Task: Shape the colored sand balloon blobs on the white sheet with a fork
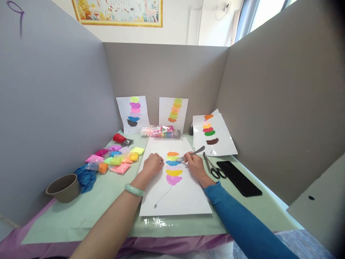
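Note:
A large white sheet of paper lies before me. On it a column of colored clay patches runs from orange through yellow, blue, lilac and golden yellow to a pink-purple one, with a thin drawn line below. My right hand is closed round a metal fork. The tines lie over the yellow and blue patches; whether they touch cannot be made out. To the left of the column, my left hand rests on the paper with its fingers curled in and nothing visible in them.
Small bags of colored clay lie at left, near a blue cloth and a brown pot. Scissors and a black phone lie at right. A clay pack and finished sheets stand by the back partition.

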Available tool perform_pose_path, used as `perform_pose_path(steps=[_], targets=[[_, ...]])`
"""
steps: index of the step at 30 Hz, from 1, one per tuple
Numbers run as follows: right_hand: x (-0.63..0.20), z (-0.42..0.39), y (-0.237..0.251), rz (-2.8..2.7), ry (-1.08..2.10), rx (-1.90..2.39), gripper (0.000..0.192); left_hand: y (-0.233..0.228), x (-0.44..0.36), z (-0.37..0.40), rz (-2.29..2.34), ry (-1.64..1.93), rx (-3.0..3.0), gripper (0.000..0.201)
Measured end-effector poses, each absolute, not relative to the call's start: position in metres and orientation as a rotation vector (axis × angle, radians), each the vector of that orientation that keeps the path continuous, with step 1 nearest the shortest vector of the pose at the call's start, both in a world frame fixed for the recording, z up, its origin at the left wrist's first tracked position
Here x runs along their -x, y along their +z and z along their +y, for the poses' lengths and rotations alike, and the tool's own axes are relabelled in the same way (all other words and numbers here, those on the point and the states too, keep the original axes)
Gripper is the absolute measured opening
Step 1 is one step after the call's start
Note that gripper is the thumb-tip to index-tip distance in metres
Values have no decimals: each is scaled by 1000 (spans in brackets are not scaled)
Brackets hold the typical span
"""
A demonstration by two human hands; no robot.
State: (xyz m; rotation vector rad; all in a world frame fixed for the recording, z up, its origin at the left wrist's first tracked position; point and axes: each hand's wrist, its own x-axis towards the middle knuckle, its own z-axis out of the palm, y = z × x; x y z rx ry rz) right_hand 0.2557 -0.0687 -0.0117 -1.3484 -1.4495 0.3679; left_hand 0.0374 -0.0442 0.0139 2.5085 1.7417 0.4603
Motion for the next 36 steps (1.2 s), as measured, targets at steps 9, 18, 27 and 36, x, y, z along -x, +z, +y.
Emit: perform_pose_path(steps=[9, 18, 27, 36], targets=[[-254, -70, -11, -1490, 353, 1349, 41, 13, -37, -44, 1737, 455, -2524, 24], [-257, -68, -12, -1428, 368, 1350, 40, 13, -37, -43, 1735, 463, -2524, 24], [-257, -69, -12, -1458, 360, 1391, 38, 12, -37, -43, 1734, 471, -2521, 24], [-257, -71, -10, -1405, 392, 1340, 38, 12, -37, -43, 1726, 481, -2516, 24]])
